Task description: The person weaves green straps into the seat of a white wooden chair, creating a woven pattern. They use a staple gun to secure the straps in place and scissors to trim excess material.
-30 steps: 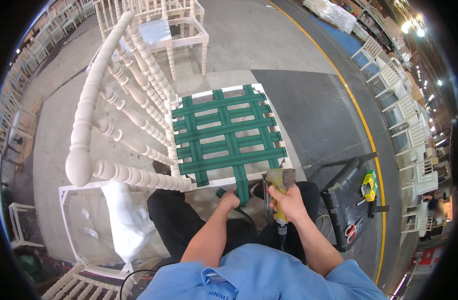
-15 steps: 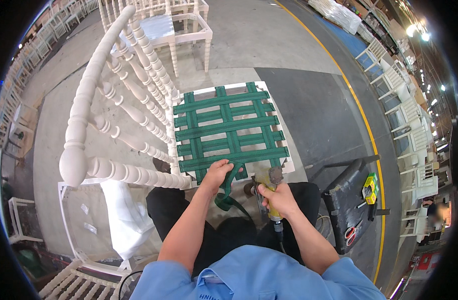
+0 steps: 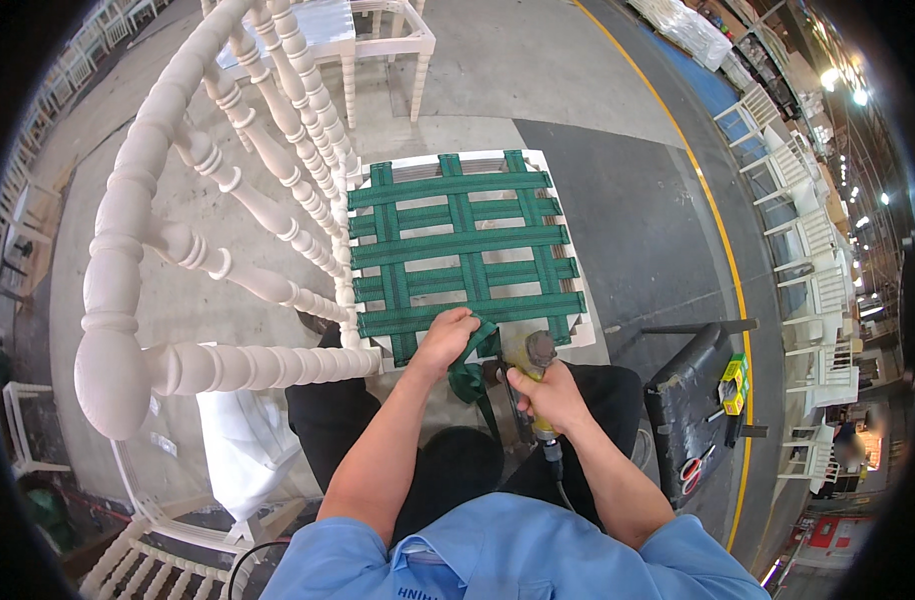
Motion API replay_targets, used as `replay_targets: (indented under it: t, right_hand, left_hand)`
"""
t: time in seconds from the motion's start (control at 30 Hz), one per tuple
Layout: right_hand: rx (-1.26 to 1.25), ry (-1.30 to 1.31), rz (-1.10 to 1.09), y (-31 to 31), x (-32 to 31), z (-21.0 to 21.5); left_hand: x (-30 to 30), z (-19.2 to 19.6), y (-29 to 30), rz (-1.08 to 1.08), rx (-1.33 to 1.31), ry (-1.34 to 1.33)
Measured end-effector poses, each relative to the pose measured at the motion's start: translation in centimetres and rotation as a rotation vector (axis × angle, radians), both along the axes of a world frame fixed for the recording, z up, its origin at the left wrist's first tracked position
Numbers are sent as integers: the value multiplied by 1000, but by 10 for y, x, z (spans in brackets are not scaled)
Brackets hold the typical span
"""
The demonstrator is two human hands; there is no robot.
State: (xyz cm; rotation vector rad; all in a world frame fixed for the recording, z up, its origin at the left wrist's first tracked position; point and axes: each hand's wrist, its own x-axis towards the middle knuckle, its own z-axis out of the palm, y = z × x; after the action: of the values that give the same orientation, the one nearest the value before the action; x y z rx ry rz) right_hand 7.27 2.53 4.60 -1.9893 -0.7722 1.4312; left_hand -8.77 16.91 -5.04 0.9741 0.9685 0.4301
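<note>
Head view, concrete workshop floor (image 3: 538, 60), left hand (image 3: 446, 340) pinching green webbing (image 3: 468, 375), right hand (image 3: 548, 395) gripping staple gun (image 3: 533, 360)

stapler (image 3: 531, 372) body hidden by right hand (image 3: 548, 398)

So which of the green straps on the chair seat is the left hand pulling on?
The loose-ended strap at the seat's near edge; left hand grips it, while the others lie flat, woven across the frame.

1 head-worn fisheye view — looking steeply down, close over the chair seat (image 3: 465, 250).
</note>
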Motion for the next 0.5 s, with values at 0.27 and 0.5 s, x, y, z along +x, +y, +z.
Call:
replay_targets:
  t: [0.27,0.5]
  right_hand:
    - [31,3,-1,2,-9,3]
    - [10,-17,42,4,-17,4]
  left_hand:
    - [0,2,1,19,-27,-7]
    - [0,4,0,58,-74,-50]
